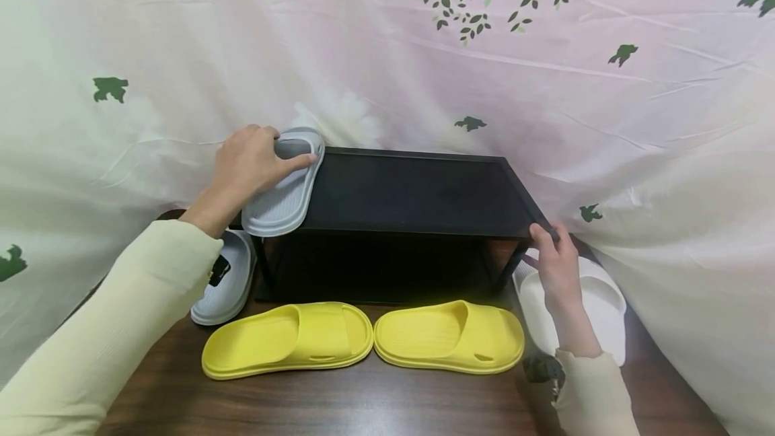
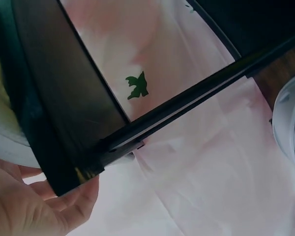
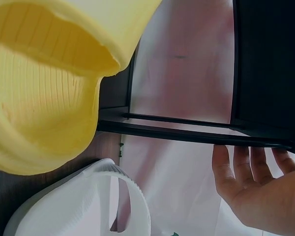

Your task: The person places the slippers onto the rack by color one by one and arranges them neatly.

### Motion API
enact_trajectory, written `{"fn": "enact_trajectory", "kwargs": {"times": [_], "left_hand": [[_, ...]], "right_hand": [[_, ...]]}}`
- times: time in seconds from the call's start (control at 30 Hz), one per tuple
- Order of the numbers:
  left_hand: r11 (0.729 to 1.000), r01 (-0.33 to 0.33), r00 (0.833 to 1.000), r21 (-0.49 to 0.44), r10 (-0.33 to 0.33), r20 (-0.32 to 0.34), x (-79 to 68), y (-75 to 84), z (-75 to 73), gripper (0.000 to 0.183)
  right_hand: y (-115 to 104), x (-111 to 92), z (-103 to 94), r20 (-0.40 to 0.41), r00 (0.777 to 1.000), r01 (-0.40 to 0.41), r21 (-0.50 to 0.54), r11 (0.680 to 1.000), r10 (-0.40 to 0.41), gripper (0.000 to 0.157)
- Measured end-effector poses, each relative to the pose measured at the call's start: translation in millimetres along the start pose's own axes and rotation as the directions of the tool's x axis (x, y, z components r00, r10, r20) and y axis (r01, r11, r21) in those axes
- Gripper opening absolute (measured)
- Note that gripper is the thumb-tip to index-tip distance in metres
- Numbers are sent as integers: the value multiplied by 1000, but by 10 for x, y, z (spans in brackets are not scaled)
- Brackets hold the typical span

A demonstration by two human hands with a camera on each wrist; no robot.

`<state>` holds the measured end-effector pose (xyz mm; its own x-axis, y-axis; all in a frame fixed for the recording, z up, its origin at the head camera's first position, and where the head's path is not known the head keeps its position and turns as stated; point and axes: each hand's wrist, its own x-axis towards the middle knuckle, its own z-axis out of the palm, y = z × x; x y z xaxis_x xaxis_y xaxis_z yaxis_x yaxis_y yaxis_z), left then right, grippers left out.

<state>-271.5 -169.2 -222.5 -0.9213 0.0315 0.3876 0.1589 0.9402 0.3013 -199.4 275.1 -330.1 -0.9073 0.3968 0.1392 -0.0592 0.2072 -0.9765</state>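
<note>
A grey slipper (image 1: 280, 194) lies on the left end of the black shoe rack (image 1: 412, 190), its heel jutting over the front edge. My left hand (image 1: 251, 160) grips it across the toe end, thumb over the strap and fingers on the outer side. The left wrist view shows the left fingers (image 2: 81, 204) close by the rack's corner. At the rack's right end, my right hand (image 1: 557, 264) holds the front corner, thumb on top. In the right wrist view, the right fingers (image 3: 243, 169) press against the rack's edge.
Two yellow slippers (image 1: 287, 342) (image 1: 448, 335) lie end to end on the wooden table (image 1: 339, 406) before the rack. Another grey slipper (image 1: 227, 288) sits left of it, partly behind my sleeve. White slippers (image 1: 599, 308) lie under my right forearm. A printed cloth (image 1: 363, 39) hangs behind.
</note>
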Motion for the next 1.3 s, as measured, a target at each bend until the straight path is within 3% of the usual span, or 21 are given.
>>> {"fn": "enact_trajectory", "kwargs": {"times": [0.13,0.37,0.6,0.8,1.0,1.3], "left_hand": [[999,14,1000,-48,-13,17,-7,-35,-19,87],[993,51,999,-104,-50,14,-63,-124,-54,90],[983,75,997,-167,-75,5,-132,-220,-88,92],[967,98,994,-235,-105,-16,-185,-295,-58,87],[948,130,990,-290,-141,-15,-281,-441,-7,87],[912,150,983,-381,-178,-40,-427,-674,107,82]], "right_hand": [[4,-6,-3,-4,1000,12,-4,1000,-12,46],[14,-12,-7,-2,1000,25,15,1000,-25,25],[33,10,-35,-22,1000,7,8,1000,-7,38],[25,25,-55,-37,999,9,31,999,-8,27],[2,2,-17,-23,1000,3,17,1000,-2,35],[32,23,7,-6,1000,28,16,999,-27,32]]}}
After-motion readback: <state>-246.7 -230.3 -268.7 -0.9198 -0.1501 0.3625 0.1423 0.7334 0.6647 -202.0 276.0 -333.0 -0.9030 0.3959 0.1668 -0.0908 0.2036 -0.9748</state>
